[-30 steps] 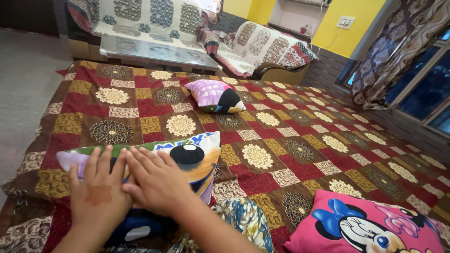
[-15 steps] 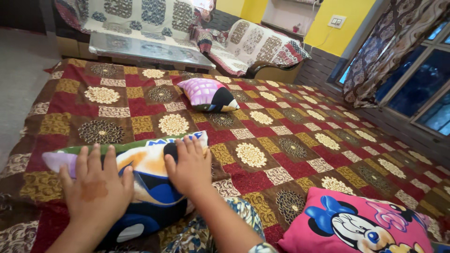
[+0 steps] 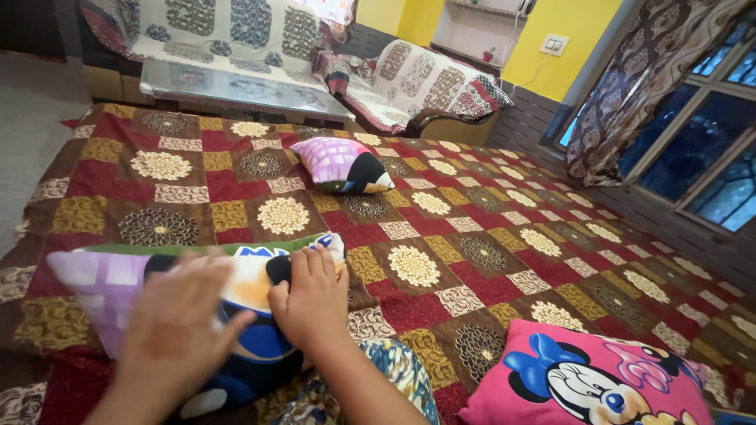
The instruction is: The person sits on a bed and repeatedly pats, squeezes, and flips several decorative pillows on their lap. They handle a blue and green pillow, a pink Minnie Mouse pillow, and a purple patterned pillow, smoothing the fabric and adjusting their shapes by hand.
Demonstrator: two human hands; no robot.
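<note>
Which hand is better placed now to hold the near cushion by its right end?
Probably the right hand: it already rests on the right end of the near cushion, fingers curled over it. The left hand is blurred, over the cushion's middle.
</note>
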